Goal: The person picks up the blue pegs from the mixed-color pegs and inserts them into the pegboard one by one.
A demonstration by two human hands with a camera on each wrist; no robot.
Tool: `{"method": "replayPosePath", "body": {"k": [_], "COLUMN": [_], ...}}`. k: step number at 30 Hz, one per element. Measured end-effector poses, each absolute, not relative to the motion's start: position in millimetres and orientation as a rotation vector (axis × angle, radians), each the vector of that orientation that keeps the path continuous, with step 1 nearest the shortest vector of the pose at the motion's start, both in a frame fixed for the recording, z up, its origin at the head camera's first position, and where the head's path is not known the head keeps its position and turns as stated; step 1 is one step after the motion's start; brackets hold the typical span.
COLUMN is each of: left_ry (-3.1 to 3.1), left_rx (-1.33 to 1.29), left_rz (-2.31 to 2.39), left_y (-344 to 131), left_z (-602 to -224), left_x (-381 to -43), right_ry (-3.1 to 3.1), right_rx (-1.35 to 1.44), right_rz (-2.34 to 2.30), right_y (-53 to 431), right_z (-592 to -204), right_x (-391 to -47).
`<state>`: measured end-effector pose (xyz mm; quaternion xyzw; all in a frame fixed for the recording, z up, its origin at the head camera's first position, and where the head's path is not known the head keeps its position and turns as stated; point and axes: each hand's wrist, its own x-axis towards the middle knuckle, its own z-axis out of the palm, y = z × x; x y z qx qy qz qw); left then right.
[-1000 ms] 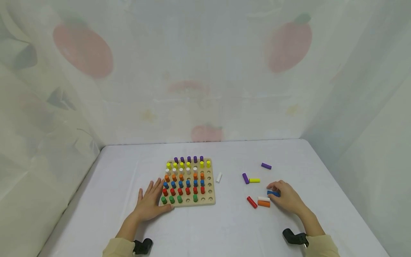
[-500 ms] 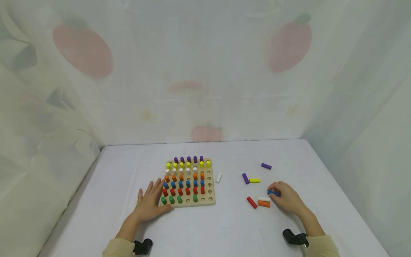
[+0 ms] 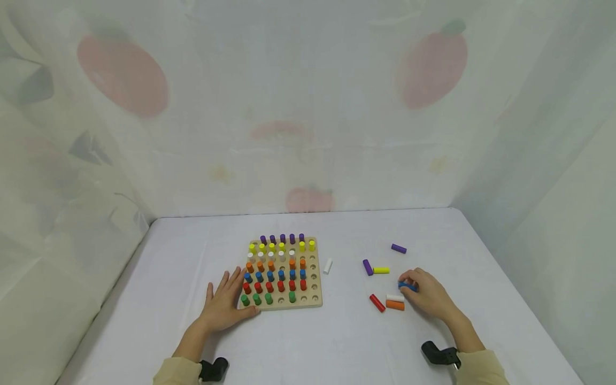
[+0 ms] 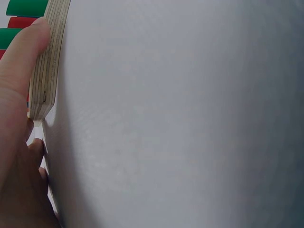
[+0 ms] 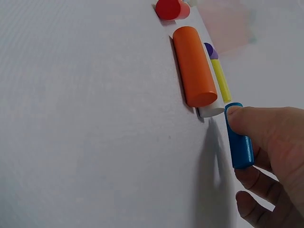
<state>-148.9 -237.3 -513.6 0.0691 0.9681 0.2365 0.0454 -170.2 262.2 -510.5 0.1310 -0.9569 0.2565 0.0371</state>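
My right hand [image 3: 427, 293] pinches a blue peg [image 5: 241, 142] between thumb and fingers, close over the table in the right wrist view. My left hand [image 3: 222, 305] lies spread at the near left corner of a wooden pegboard [image 3: 309, 305]. Its thumb [image 4: 29, 45] presses the board's front edge, and the other fingers reach along the left side. Rows of purple, yellow, white, orange, blue, red and green pegs stand upright in the board. Some holes show bare, mostly toward the right side. Beside my right hand lie an orange peg [image 3: 395, 305] and a white peg [image 3: 395, 298].
A red peg [image 3: 377, 303], a yellow peg [image 3: 381, 270] and two purple pegs, one nearer [image 3: 368, 267] and one farther back [image 3: 399, 248], lie loose on the white table [image 3: 346, 342]. Another white peg [image 3: 328, 266] lies just right of the board. Pale curtains surround the table.
My right hand has raised the blue peg a little and shifted slightly left and away from me. My left hand stays at the board's corner.
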Motion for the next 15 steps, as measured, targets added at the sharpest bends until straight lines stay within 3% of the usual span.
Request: {"method": "replayPosePath", "body": {"k": [15], "left_ry": [2.947], "left_rx": [0.21], "left_rz": [0.718], "left_y": [-236.6], "left_z": [-512.8], "left_x": [-149.4], "right_ry": [-2.868], "right_rx": [0.46], "right_rz": [0.848], "right_y": [237.8], "right_z": [-501.1], "right_x": [-178.4]}}
